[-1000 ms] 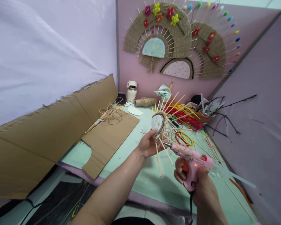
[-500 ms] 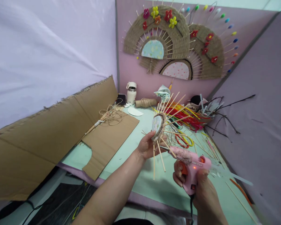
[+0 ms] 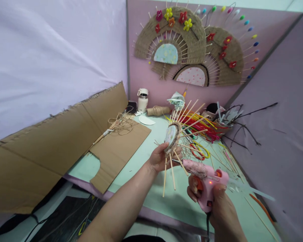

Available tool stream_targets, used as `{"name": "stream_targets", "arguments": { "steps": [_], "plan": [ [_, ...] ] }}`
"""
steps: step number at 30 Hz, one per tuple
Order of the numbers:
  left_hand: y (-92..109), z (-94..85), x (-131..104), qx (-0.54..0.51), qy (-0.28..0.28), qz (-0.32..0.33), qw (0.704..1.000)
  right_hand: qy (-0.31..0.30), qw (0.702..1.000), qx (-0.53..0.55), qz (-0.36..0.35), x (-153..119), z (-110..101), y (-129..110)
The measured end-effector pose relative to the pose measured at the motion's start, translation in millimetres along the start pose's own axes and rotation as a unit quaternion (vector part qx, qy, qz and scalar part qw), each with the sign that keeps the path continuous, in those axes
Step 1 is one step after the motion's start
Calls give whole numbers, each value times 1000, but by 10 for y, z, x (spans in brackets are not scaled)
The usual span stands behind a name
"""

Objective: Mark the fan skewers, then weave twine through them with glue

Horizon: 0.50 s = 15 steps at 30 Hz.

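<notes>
My left hand point(image 3: 159, 158) grips a small half-round fan piece point(image 3: 170, 136), fabric-covered at its centre, with a twine-like rim and thin wooden sticks fanning out from it. The piece is tilted up above the table. Wrapped round the handle of a pink hot glue gun point(image 3: 204, 173), my right hand point(image 3: 217, 195) has its fingers near the orange trigger. The gun's small light glows, and a clear glue stick point(image 3: 257, 191) pokes out of its back. Its metal nozzle points at the lower sticks, close to my left fingers; I cannot tell whether it touches them.
Cardboard point(image 3: 123, 151) lies on the left of the table, with a bundle of sticks and twine point(image 3: 113, 126) on it. Behind stand a white bottle point(image 3: 142, 101) and a twine roll point(image 3: 158, 110). Red and yellow strands point(image 3: 202, 122), scissors point(image 3: 198, 154) and branches point(image 3: 244, 129) lie right.
The fan piece has turned slightly in my left hand, its lower sticks swinging a little to the left. The glue gun stays close to it. The whole view has shifted slightly.
</notes>
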<state>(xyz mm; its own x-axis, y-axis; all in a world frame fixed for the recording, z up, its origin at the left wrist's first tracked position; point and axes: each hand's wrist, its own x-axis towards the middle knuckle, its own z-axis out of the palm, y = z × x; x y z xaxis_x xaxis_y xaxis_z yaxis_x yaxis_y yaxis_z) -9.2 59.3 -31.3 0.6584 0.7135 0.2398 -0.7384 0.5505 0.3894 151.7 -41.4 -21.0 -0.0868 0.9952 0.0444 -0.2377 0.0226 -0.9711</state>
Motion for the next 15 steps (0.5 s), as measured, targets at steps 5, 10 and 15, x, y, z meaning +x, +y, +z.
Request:
{"name": "stream_targets", "arguments": {
  "steps": [5,10,15],
  "plan": [
    [-1,7,-4,12,2,5,1000,-18,1000,12,-9,17,-24,28],
    [-3,-3,-4,-4,-27,3,1000,-23,1000,12,-14,19,-43,51],
    [-3,1,-1,7,3,-3,1000,-20,1000,8,-20,25,-49,63]
  ]
}}
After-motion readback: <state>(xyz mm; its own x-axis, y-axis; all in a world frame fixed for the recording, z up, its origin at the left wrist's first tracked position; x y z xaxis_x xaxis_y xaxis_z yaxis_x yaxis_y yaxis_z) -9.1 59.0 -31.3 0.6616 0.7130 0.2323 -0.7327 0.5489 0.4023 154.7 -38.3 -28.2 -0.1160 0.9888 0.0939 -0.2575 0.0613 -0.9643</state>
